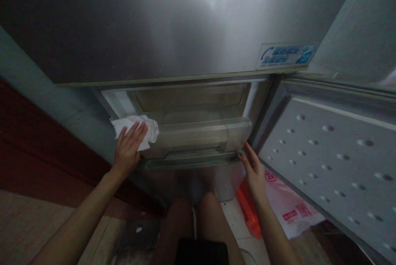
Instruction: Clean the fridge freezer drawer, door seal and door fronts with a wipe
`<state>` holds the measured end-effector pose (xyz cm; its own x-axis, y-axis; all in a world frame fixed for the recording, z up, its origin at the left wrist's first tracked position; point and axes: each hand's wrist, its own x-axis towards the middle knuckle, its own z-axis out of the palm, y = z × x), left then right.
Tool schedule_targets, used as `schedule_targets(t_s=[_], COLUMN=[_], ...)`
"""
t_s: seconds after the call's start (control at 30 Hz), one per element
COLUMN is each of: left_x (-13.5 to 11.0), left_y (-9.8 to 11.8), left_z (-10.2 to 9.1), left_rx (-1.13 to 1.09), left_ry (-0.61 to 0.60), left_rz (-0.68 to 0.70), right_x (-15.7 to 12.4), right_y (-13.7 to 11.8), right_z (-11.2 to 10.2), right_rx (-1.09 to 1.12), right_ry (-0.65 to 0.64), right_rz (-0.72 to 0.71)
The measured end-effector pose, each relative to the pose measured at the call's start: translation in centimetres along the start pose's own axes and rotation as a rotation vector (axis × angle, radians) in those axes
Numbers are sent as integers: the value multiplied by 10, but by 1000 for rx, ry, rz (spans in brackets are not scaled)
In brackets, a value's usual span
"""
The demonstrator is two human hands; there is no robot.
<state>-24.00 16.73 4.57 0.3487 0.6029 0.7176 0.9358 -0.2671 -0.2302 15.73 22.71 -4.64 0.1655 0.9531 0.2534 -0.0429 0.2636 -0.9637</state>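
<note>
A clear plastic freezer drawer (198, 138) stands slightly pulled out in the open lower compartment of a fridge. My left hand (128, 149) presses a crumpled white tissue (151, 130) against the left end of the drawer front, fingers laid over it. At the drawer's lower right corner, my right hand (254, 170) grips the edge with bent fingers; part of that contact is hidden. Directly beneath is a second drawer (192, 178) with a greenish top rim.
The upper fridge door (173, 26) is closed above, with a blue-lettered sticker (286, 56). To the right, the lower door (334, 162) hangs wide open. An orange bag (249, 211) and a pink-white plastic bag (287, 203) lie below it. A red-brown panel (40, 145) stands left.
</note>
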Motion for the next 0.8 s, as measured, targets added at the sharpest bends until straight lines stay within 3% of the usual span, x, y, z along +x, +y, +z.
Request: schedule_targets(t_s=[0.13,0.27,0.57,0.8], left_x=[-4,11,78,132], left_y=[7,40,134,200], left_z=[1,10,35,57], left_rx=[-48,-67,-87,-124], left_ry=[24,43,-25,-78], left_rz=[-126,-149,-146,29], right_x=[0,0,1,0], right_y=[0,1,4,5], right_z=[2,2,2,5], right_rx=[-13,4,38,62], right_ry=[12,17,9,9], right_rz=[-12,-9,-17,-21])
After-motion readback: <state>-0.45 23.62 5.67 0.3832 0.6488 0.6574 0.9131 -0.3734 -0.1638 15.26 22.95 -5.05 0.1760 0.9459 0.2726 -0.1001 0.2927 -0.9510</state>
